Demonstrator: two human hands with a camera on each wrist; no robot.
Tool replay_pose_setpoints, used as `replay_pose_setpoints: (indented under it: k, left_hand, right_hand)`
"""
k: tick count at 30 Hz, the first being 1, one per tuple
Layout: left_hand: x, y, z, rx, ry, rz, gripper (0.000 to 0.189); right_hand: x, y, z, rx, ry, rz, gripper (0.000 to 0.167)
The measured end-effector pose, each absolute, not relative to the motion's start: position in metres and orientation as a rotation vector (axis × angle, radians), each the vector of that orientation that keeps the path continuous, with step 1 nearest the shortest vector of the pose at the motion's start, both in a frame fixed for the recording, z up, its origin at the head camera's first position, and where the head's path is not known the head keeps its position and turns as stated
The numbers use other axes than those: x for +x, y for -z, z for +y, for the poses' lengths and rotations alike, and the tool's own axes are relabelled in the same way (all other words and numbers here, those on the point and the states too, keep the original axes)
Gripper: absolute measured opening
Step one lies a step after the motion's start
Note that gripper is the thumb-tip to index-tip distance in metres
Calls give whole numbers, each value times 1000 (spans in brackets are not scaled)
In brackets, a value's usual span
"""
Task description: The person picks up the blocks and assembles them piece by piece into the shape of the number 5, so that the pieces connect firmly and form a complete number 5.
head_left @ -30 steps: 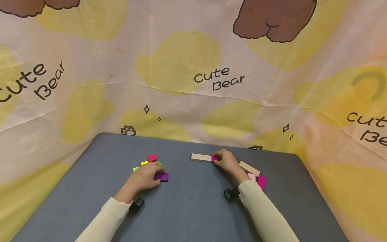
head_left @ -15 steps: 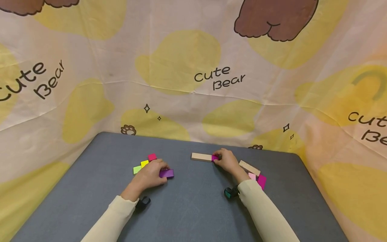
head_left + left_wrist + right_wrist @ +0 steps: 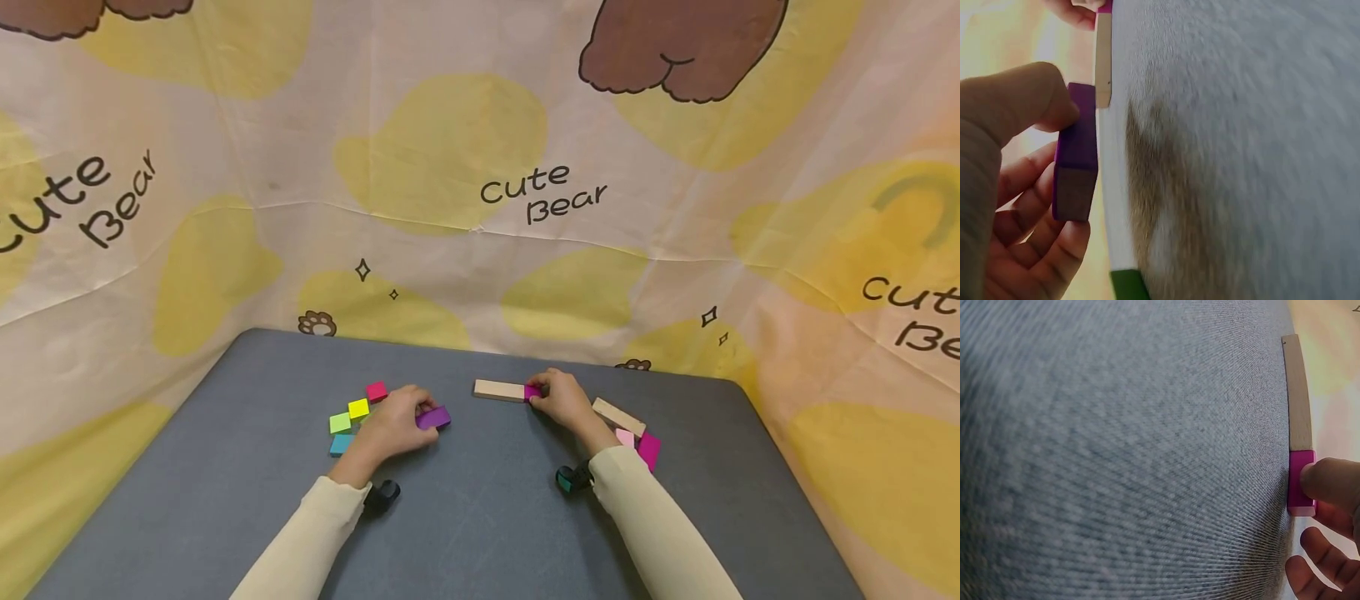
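Between thumb and fingers my left hand [image 3: 396,423] pinches a purple block [image 3: 434,418]. In the left wrist view that purple block [image 3: 1077,150] is raised off the table, one end face toward the camera. At the back of the table my right hand [image 3: 564,402] pinches a small magenta block [image 3: 531,392]. This magenta block [image 3: 1301,481] stands end to end with a long bare-wood block [image 3: 498,390], as the right wrist view shows. The purple block is to the left of and nearer than the wooden block.
Left of my left hand lie red [image 3: 377,392], yellow [image 3: 358,408], light green [image 3: 340,423] and blue [image 3: 342,444] blocks. A green block [image 3: 1129,284] shows in the left wrist view. Beside my right forearm lie another wooden block [image 3: 618,417], a pink one [image 3: 625,437] and a magenta one [image 3: 649,451].
My left hand has carried the purple block to the right and toward the back, away from the coloured blocks, uncovering the blue one. My right hand has stayed in place on the magenta block.
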State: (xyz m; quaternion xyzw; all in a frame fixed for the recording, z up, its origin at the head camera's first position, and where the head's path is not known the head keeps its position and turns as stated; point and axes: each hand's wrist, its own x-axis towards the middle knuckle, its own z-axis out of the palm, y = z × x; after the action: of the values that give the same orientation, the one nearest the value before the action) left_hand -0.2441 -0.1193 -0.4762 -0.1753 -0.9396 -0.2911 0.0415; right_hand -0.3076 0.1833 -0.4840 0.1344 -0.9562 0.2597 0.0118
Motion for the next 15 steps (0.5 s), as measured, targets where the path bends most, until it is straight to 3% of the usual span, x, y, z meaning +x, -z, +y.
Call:
replay_pose_setpoints:
  k: [15]
  left_hand:
    - [-266,483,-97,-399,985,-2876,37]
  right_hand:
    - [-309,485,183,423,-798,-2980,22]
